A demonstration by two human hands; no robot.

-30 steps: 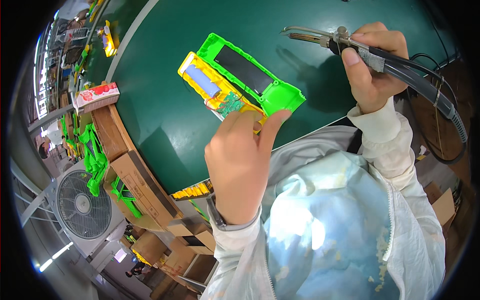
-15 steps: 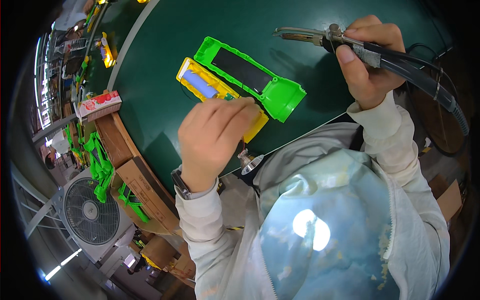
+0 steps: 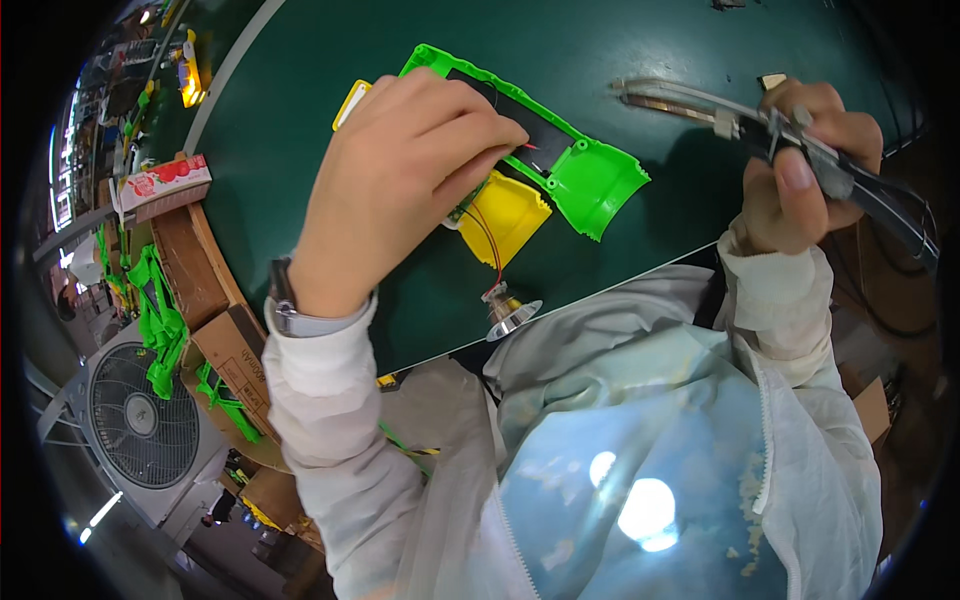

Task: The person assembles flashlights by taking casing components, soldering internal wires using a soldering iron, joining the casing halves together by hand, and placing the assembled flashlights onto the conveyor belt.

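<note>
My left hand (image 3: 395, 165) is closed in a pinch on a thin red wire (image 3: 531, 147), whose end sticks out past the fingertips over a green plastic shell half (image 3: 600, 182). Under that hand lies a yellow shell half (image 3: 508, 218); the blue cylindrical battery in it is now hidden. Two thin wires run from the yellow shell to a shiny lamp reflector (image 3: 512, 314) at the table's near edge. On the right, my right hand (image 3: 815, 165) grips a soldering iron (image 3: 675, 107) with a thin metal tube along it. Its tip points left, above the table and apart from the shells.
The green table top (image 3: 300, 150) ends in front of my body. Left of it stand a small red-and-white box (image 3: 165, 182), cardboard cartons (image 3: 235, 360) with green shells (image 3: 155, 315), and a white fan (image 3: 142, 415). The iron's dark cable trails off right.
My left hand has moved up and left over the yellow shell, covering the battery, and a red wire end now shows at its fingertips. The iron has shifted right and slightly down.
</note>
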